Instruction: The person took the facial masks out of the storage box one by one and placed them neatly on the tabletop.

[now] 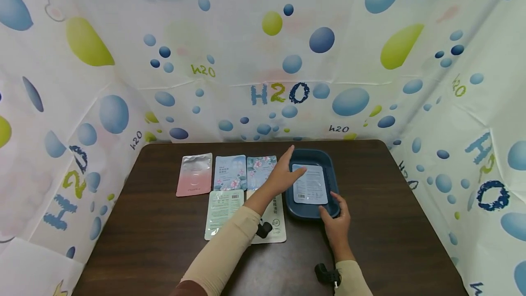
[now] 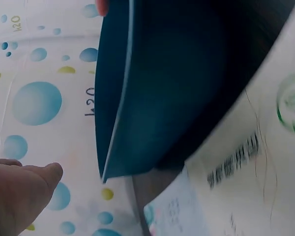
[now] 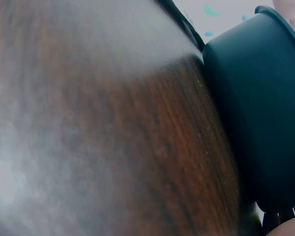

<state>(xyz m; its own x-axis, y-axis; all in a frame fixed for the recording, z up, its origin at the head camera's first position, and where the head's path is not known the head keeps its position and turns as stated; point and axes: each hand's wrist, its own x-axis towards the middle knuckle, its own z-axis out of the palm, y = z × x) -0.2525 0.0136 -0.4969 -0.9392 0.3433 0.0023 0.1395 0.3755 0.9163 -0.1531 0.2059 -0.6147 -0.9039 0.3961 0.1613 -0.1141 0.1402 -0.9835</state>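
A dark blue rectangular tray (image 1: 312,155) lies on the table with a pale blue printed sachet (image 1: 310,186) flat inside it. My left hand (image 1: 283,175) is over the tray's left side, fingers extended and thumb held out above the sachet; it holds nothing. In the left wrist view its thumb (image 2: 24,191) is apart from the tray wall (image 2: 172,98). With my right hand (image 1: 338,223) I grip the tray's near right corner, thumb on the near side and fingers at the right rim. The right wrist view shows the tray's outer wall (image 3: 255,98) close by.
Left of the tray lie a pink and silver sachet (image 1: 195,175), two blue floral sachets (image 1: 230,172), (image 1: 259,166), a pale green sachet (image 1: 223,209) and a cream sachet (image 1: 275,218), partly under my left arm. A patterned curtain (image 1: 230,67) surrounds the brown table (image 1: 390,223).
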